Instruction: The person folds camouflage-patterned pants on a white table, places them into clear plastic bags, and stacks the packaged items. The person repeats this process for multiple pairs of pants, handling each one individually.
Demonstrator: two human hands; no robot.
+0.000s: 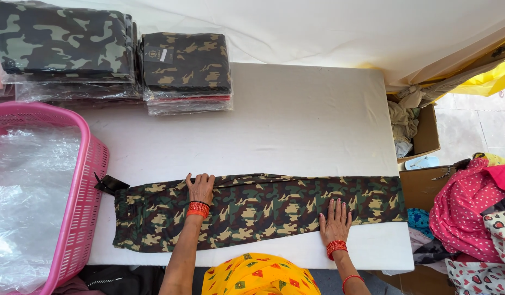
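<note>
Far left: pink basket [91, 180] lined with clear plastic, its rim overlapping the table [296, 109] edge. Behind it, two stacks of bagged camouflage garments [184, 68] sit at the table's back left corner, well apart from the work area.

Camouflage trousers [252, 210] lie flat and folded lengthwise along the table's near edge, waistband with a black tag [109, 184] at left, hems reaching the right edge.

Left hand [200, 188]: open, palm down, fingers at the trousers' far edge, pressing the cloth flat; grasps nothing. Right hand [335, 221]: open, fingers spread, flat on the leg section; likely holding the fold in place.

Room: bare table surface behind the trousers, centre to right. Right of the table, cardboard boxes [424, 134] and heaped cloth [471, 213] crowd the edge.
</note>
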